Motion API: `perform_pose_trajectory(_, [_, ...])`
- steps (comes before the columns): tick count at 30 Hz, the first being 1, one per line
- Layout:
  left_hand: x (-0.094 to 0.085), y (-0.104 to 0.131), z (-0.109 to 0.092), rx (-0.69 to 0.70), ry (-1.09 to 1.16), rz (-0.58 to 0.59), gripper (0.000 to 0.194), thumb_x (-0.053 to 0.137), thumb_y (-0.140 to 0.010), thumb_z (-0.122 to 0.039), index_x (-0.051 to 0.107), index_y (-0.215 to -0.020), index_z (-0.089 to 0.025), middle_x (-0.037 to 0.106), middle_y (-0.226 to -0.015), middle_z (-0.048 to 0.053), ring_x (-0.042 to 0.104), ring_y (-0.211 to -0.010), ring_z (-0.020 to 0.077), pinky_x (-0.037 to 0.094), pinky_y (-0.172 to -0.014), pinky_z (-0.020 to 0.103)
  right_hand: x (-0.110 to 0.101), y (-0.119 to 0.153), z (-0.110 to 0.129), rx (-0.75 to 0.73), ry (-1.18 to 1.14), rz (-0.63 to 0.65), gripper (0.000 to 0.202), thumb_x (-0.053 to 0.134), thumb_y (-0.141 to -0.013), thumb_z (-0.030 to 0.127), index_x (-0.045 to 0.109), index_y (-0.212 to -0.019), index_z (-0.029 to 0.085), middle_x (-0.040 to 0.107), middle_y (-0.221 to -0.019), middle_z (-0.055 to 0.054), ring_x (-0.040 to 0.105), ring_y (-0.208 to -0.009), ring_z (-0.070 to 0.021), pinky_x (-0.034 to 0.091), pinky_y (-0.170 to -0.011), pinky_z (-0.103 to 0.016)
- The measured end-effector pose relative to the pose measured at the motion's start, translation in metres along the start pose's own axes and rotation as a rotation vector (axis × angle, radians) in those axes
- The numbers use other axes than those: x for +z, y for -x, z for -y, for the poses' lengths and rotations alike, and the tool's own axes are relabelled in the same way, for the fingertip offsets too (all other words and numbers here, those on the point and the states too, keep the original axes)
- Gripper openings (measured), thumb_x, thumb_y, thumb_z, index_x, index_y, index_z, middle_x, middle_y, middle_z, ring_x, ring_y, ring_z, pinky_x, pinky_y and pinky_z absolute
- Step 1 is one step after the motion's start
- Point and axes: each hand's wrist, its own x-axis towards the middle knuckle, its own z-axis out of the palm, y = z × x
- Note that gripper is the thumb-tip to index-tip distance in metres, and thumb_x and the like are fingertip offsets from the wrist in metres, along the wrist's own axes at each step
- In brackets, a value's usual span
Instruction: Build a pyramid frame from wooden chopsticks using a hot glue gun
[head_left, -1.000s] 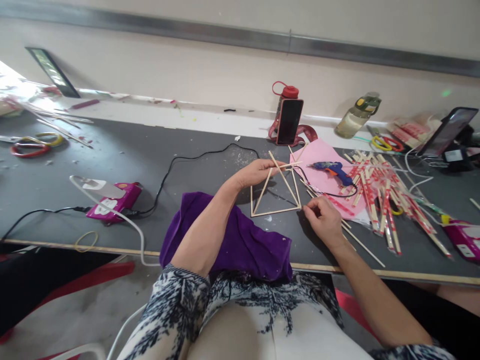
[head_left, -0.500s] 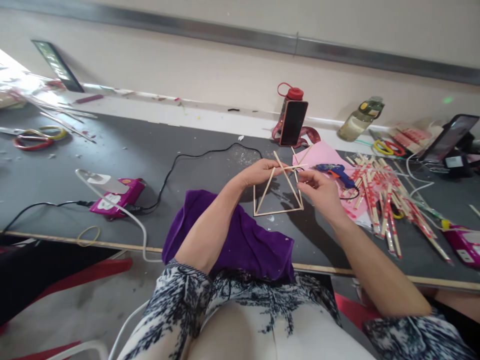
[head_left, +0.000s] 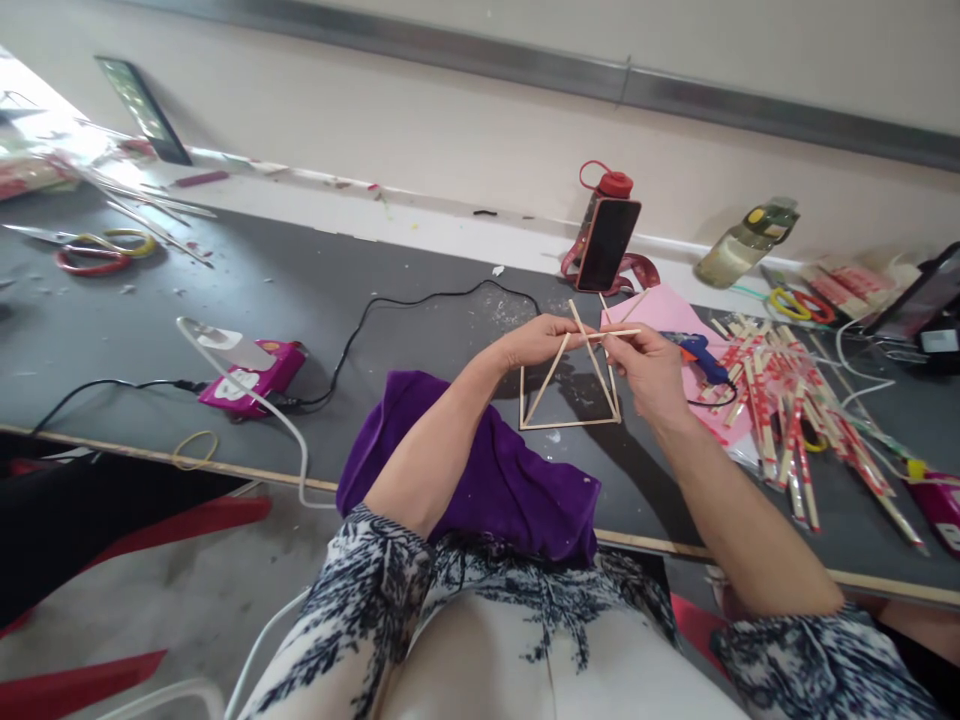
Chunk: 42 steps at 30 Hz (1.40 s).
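A frame of thin wooden chopsticks (head_left: pixel 570 424) stands on the grey table, with slanting sticks that cross near its top. My left hand (head_left: pixel 541 342) is closed at the top of the frame, pinching a chopstick that lies roughly level there. On the other side, my right hand (head_left: pixel 646 368) has thumb and fingers pressed together on the same level chopstick (head_left: pixel 624 332), near its right end. The fingertips of both hands partly hide the joint. Just beyond my right hand lies a blue glue gun (head_left: pixel 701 358) on a pink sheet (head_left: pixel 667 305), its nozzle hidden by the hand.
Wrapped chopsticks (head_left: pixel 799 400) are piled at the right. A phone (head_left: pixel 609 245) leans on a red-capped bottle (head_left: pixel 616 184) by the wall, left of a clear bottle (head_left: pixel 739 250). A purple cloth (head_left: pixel 525 490) hangs over the table edge. Leftward are a magenta power strip (head_left: pixel 255 380) and scissors (head_left: pixel 97 258).
My right hand has moved in toward the top of the frame and its fingers have closed on the level chopstick. The whole view has shifted slightly.
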Motion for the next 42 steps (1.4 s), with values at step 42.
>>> perform_pose_trajectory(42, [-0.004,0.004,0.001,-0.021,0.007,-0.118,0.034,0.064,-0.074,-0.034,0.073,-0.098,-0.013,0.070,-0.088,0.004,0.060,-0.082,0.0141,0.043,-0.081,0.026,-0.005,0.004,-0.005,-0.038,0.068,0.011,0.017,0.066,-0.073,0.030,0.068,-0.086,0.021,0.057,-0.062,0.004,0.050,-0.052,-0.0097,0.037,-0.049,-0.023])
